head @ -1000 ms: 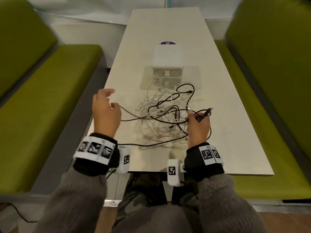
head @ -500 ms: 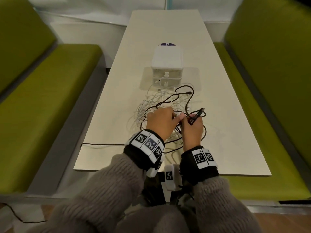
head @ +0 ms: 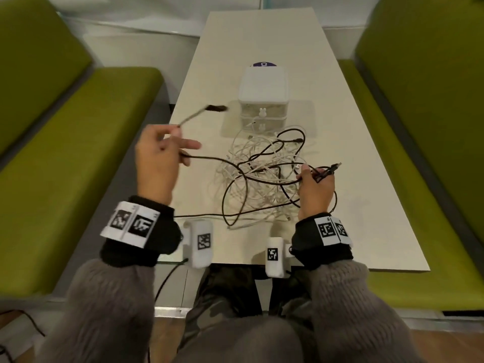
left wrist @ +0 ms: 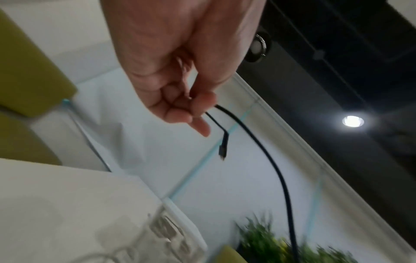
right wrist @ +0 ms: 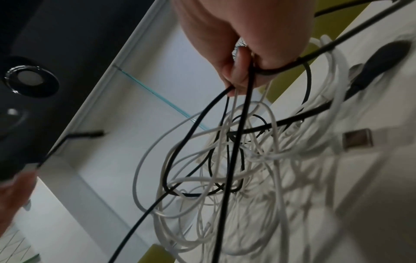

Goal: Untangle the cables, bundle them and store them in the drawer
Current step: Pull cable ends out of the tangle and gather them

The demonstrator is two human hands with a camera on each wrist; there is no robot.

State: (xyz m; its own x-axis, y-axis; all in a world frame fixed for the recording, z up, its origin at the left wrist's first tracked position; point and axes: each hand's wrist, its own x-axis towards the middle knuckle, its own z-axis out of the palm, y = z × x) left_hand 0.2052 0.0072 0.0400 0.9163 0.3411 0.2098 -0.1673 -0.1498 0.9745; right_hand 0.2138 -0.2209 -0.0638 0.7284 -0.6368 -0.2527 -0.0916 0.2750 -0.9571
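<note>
Over table [head: 366, 205] | left hand [head: 157, 163] pinches black cable [head: 209, 158]; plug seen at wrist | right hand [head: 315, 189] grips black strands.

1. It looks like a booth seating nook in an office lounge or café: a long, narrow pale desk [head: 262, 35] runs away between two facing benches.
2. An olive-green upholstered bench [head: 65, 166] lies just outside the left grip [head: 157, 163], and a matching green bench [head: 432, 153] just outside the right grip [head: 315, 188].
3. Beyond both grips, white wall panels with thin teal seams [left wrist: 236, 124] close off the far end.
4. Above the grips, a dark ceiling carries round recessed downlights [left wrist: 353, 121].
5. A leafy green plant [left wrist: 270, 240] shows, blurred, in the left wrist view.
</note>
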